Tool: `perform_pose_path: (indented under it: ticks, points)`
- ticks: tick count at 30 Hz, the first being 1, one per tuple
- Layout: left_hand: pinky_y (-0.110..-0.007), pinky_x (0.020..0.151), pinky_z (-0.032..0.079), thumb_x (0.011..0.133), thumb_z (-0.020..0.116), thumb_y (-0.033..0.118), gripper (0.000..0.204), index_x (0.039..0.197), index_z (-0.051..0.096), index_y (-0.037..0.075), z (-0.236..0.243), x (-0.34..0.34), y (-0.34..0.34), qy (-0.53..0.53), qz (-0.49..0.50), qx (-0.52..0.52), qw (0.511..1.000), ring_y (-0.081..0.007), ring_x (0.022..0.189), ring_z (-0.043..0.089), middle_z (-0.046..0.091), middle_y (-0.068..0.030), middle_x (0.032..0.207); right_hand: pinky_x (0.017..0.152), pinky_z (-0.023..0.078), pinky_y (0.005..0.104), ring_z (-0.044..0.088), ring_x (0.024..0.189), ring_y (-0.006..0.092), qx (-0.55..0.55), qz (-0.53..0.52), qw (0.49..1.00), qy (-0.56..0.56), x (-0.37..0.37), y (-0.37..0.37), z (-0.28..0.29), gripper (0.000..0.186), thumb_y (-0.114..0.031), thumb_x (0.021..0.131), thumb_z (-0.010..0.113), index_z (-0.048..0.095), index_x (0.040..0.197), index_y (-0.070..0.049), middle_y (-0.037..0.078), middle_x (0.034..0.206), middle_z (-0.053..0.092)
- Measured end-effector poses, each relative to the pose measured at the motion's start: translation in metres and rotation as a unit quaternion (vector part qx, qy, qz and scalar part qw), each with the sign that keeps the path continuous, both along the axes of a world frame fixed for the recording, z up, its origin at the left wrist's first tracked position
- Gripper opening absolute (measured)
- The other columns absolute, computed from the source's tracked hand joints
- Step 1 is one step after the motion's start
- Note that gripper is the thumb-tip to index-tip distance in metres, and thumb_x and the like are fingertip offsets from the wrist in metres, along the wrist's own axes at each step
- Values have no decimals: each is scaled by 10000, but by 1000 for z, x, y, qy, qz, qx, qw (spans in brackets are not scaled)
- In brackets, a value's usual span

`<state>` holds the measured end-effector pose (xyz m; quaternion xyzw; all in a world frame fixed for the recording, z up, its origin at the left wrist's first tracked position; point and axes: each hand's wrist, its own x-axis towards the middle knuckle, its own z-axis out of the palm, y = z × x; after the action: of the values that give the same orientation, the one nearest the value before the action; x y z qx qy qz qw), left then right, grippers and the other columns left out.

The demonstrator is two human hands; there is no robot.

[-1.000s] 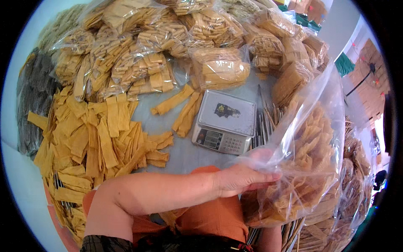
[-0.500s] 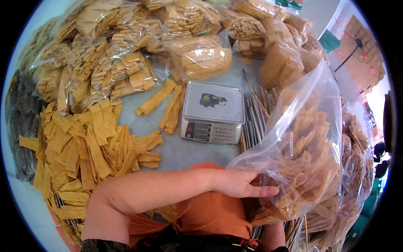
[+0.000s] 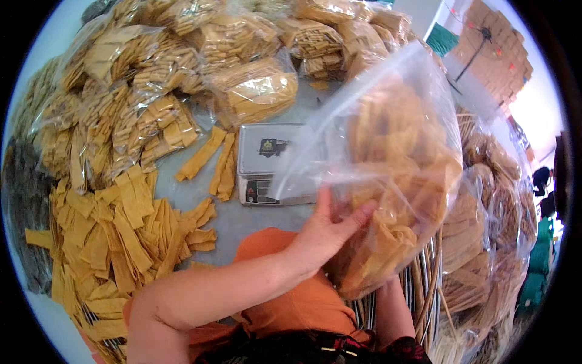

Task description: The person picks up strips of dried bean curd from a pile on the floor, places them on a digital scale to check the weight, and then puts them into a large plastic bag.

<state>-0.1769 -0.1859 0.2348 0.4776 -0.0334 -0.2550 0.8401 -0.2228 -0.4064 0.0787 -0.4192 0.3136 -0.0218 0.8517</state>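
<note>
A large clear plastic bag (image 3: 403,145) filled with thin, crinkled yellow-brown sheets is held up at right of centre. My left hand (image 3: 332,229) grips the bag's near left side, with the thumb lying along the plastic. Beneath the bag, my right hand (image 3: 390,285) bears its lower end; its fingers are hidden behind the plastic. The silver weighing scale (image 3: 257,161) stands on the grey surface just beyond my left hand, its right part covered by the bag's loose mouth. A few folded yellow strips (image 3: 203,155) lie left of the scale.
Loose yellow strips (image 3: 121,224) form a heap at the left. Bagged bundles (image 3: 254,91) are stacked along the back. Thin rods (image 3: 427,267) lie under and right of the bag, beside more filled bags (image 3: 464,236). Stacked cardboard boxes (image 3: 494,54) stand far right.
Both hands have raised the plastic bag and brought it leftward, so that its mouth overlaps the scale. My left hand has moved up and away from my lap. The view has shifted slightly.
</note>
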Motion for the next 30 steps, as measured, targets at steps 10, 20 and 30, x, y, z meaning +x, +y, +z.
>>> perform_pose_path:
  ticks: [10,20,30]
  points:
    - [-403,855,451,893,590,363,632,1411,261,209,12,49,10,131,-57,1,990,-174,1133,462,457,-47,1299,1007,407,444,547,1124,357,-30,18,999,-28,55,17,44,714,-552,930,372,261,1409,-34,216,1291,491]
    - [-418,1057,347,921,528,291,583,1403,307,49,89,140,247,-278,375,65,882,-295,1311,357,307,-156,1443,995,417,473,519,1143,396,-115,135,962,-206,411,163,265,732,-537,928,396,204,1416,-27,257,1291,464]
    - [-226,790,445,889,579,179,307,1182,571,88,-56,-200,452,197,413,452,766,-96,973,556,578,-1,1062,861,501,352,608,998,210,-375,706,568,-196,289,322,97,481,-336,923,535,459,1330,-92,132,1145,604]
